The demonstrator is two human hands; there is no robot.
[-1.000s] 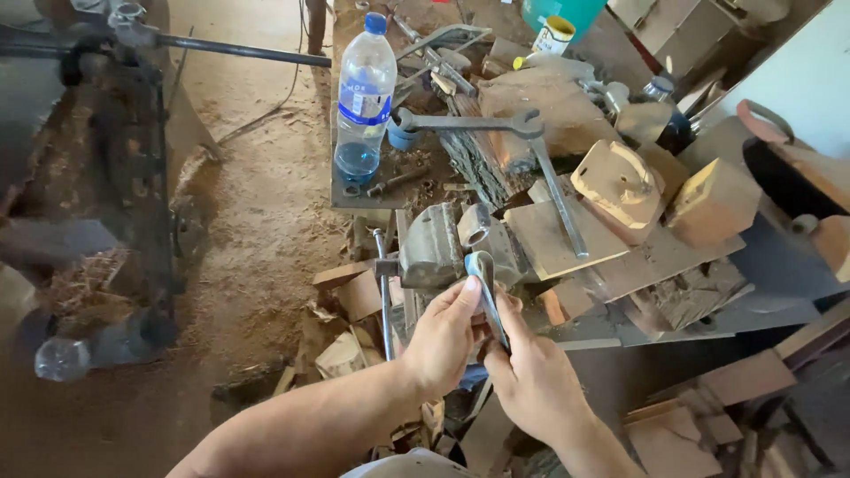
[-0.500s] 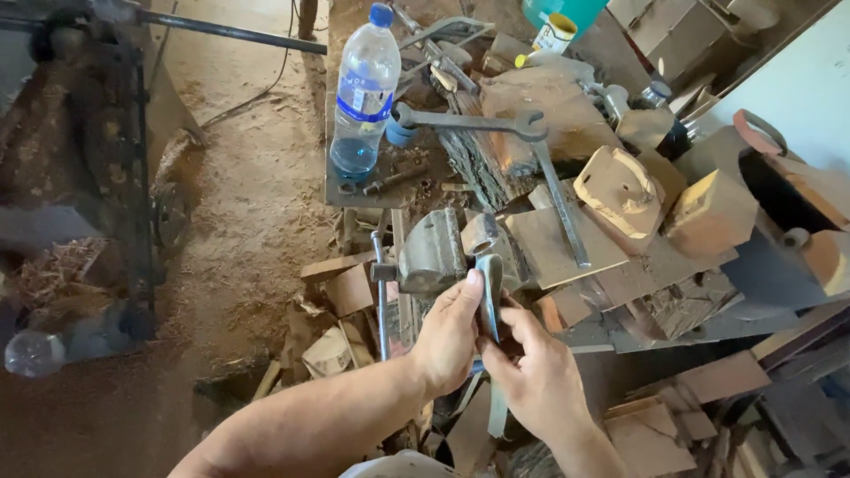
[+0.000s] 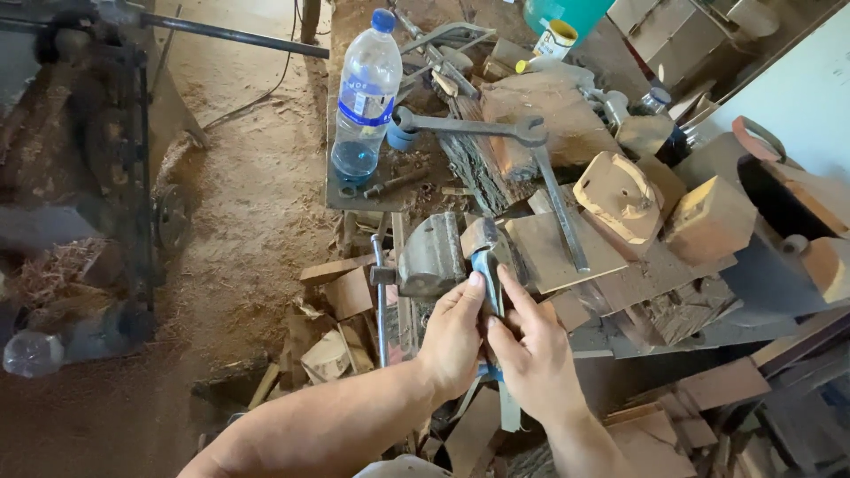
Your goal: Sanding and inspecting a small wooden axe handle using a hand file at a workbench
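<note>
Head view: left hand (image 3: pixel 456 341) and right hand (image 3: pixel 531 358) both pinch a flat metal strip (image 3: pixel 487 274), fingers closed on its middle, its top end at the bench vise (image 3: pixel 434 257) on the cluttered table (image 3: pixel 567 239). Strip looks stiff, light, possibly sharp-edged; grip flat faces, mid-length

We see a clear plastic bottle (image 3: pixel 364 97) with a blue cap and a blue-and-white label band standing upright on the desk (image 3: pixel 354 196). Beyond it, farther right, stands a small can (image 3: pixel 555 38) with a white-and-yellow label, just beside a teal container (image 3: pixel 567 11)
</note>
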